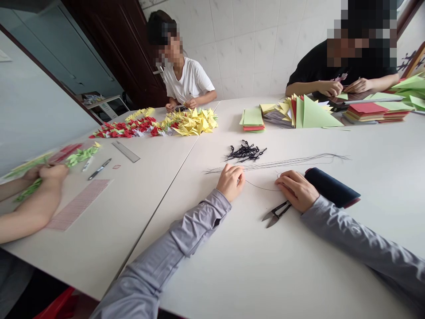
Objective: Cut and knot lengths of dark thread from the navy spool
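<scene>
A thin dark thread runs slightly slack between my two hands. My left hand pinches one end of it, just in front of several long dark strands laid across the table. With curled fingers my right hand holds the other end, its wrist beside a dark navy spool of thread lying on its side. Partly beneath that hand rest thread snips, blades pointing left. A small heap of black cord loops lies beyond the strands.
Folded yellow paper pieces and red ones are piled at the back left. Stacks of coloured paper stand at the back right. A co-worker's arms, a ruler and a pen are at left. Two people sit opposite.
</scene>
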A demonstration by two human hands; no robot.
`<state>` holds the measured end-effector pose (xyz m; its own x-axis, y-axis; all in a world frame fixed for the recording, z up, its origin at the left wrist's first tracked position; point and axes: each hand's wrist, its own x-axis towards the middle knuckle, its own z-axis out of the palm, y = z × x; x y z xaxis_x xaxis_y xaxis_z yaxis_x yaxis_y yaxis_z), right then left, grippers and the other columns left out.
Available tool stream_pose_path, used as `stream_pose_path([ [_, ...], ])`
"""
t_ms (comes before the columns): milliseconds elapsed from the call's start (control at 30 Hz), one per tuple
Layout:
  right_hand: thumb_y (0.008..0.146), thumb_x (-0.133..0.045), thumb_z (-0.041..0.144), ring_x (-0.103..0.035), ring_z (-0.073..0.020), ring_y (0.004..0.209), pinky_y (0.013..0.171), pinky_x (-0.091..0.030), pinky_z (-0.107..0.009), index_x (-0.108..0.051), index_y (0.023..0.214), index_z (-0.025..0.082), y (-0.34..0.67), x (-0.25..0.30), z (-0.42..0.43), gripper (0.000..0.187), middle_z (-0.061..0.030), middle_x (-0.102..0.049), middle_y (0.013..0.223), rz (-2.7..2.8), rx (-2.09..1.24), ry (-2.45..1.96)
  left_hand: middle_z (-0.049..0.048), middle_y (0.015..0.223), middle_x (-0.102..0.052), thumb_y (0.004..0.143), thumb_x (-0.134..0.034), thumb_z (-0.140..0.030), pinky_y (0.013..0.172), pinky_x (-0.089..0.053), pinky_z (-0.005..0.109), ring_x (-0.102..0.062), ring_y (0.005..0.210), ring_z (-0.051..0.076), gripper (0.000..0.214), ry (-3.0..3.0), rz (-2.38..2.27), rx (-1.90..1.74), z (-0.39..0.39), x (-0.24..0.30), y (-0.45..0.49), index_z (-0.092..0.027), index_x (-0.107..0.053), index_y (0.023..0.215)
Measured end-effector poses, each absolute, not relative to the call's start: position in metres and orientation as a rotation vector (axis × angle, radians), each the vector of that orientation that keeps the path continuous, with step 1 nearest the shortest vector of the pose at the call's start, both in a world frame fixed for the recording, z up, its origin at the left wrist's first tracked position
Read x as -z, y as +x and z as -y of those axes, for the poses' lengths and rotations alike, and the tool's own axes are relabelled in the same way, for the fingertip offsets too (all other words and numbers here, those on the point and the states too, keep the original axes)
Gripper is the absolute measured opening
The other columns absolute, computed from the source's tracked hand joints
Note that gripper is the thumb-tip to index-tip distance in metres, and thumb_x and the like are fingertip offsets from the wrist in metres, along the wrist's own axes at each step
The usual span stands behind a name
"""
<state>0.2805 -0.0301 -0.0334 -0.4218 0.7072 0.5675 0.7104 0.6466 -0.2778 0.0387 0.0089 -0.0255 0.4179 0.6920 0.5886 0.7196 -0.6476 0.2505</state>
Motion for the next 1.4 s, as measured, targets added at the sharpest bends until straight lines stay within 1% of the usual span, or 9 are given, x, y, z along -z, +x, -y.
stream_pose_path([
  [300,0.090,-0.041,0.025,-0.053,-0.0186,0.079,0.072,-0.047,-0.033,-0.059,0.088,0.020,0.2802,0.0328,0.0305,0.019,-0.0089,-0.058,0.089,2.197,0.010,-1.099,0.0040,0.096,-0.067,0.080,-0.045,-0.009,0.079,-0.046,0.033,-0.051,0.085,0.018,0.018,-2.615,1.308,1.046,-0.0081,0.0250,0.0391,-0.019,-0.050,0.066],
  [433,0.090,-0.041,0.024,-0.053,-0.0187,0.080,0.072,-0.047,-0.033,-0.059,0.088,0.019,0.2804,0.0339,0.0301,0.019,-0.0091,-0.058,0.089,2.198,0.016,-1.098,0.0044,0.096,-0.067,0.081,-0.045,-0.009,0.080,-0.045,0.034,-0.052,0.086,0.018,0.017,-2.644,1.252,1.052,-0.0071,0.0250,0.0391,-0.018,-0.053,0.069],
  [533,0.090,-0.041,0.024,-0.053,-0.0187,0.080,0.071,-0.047,-0.033,-0.059,0.089,0.019,0.2805,0.0346,0.0298,0.019,-0.0092,-0.058,0.089,2.196,0.021,-1.100,0.0045,0.092,-0.068,0.081,-0.044,-0.009,0.079,-0.045,0.033,-0.052,0.086,0.018,0.016,-2.653,1.249,1.050,-0.0076,0.0260,0.0390,-0.018,-0.055,0.073],
  [700,0.090,-0.041,0.026,-0.053,-0.0189,0.079,0.072,-0.047,-0.033,-0.060,0.088,0.020,0.2800,0.0337,0.0301,0.020,-0.0088,-0.058,0.089,2.191,0.009,-1.107,0.0052,0.093,-0.067,0.082,-0.043,-0.010,0.079,-0.045,0.034,-0.052,0.085,0.018,0.017,-2.667,1.231,1.046,-0.0093,0.0259,0.0404,-0.018,-0.055,0.072],
  [900,0.090,-0.040,0.025,-0.053,-0.0191,0.079,0.073,-0.046,-0.034,-0.059,0.089,0.021,0.2798,0.0313,0.0311,0.020,-0.0089,-0.058,0.090,2.197,-0.017,-1.119,0.0055,0.090,-0.067,0.083,-0.043,-0.011,0.078,-0.045,0.034,-0.053,0.083,0.018,0.016,-2.672,1.266,1.024,-0.0099,0.0264,0.0419,-0.018,-0.057,0.077],
  [1100,0.090,-0.041,0.024,-0.052,-0.0190,0.079,0.073,-0.046,-0.033,-0.059,0.089,0.020,0.2805,0.0343,0.0297,0.019,-0.0088,-0.058,0.089,2.201,0.011,-1.104,0.0052,0.088,-0.067,0.083,-0.044,-0.010,0.078,-0.045,0.033,-0.051,0.085,0.018,0.016,-2.662,1.227,1.041,-0.0088,0.0268,0.0406,-0.018,-0.056,0.076],
  [1300,0.090,-0.041,0.024,-0.052,-0.0186,0.079,0.073,-0.046,-0.033,-0.058,0.089,0.020,0.2808,0.0380,0.0288,0.017,-0.0081,-0.058,0.089,2.185,0.036,-1.094,0.0046,0.095,-0.068,0.081,-0.045,-0.009,0.080,-0.045,0.033,-0.050,0.085,0.018,0.017,-2.647,1.234,1.053,-0.0074,0.0243,0.0400,-0.018,-0.052,0.068],
  [1400,0.090,-0.041,0.025,-0.052,-0.0189,0.080,0.073,-0.046,-0.033,-0.058,0.089,0.021,0.2804,0.0355,0.0296,0.018,-0.0083,-0.058,0.089,2.197,0.018,-1.105,0.0046,0.094,-0.067,0.081,-0.045,-0.010,0.080,-0.045,0.034,-0.051,0.085,0.018,0.017,-2.652,1.258,1.043,-0.0076,0.0247,0.0395,-0.018,-0.052,0.068],
])
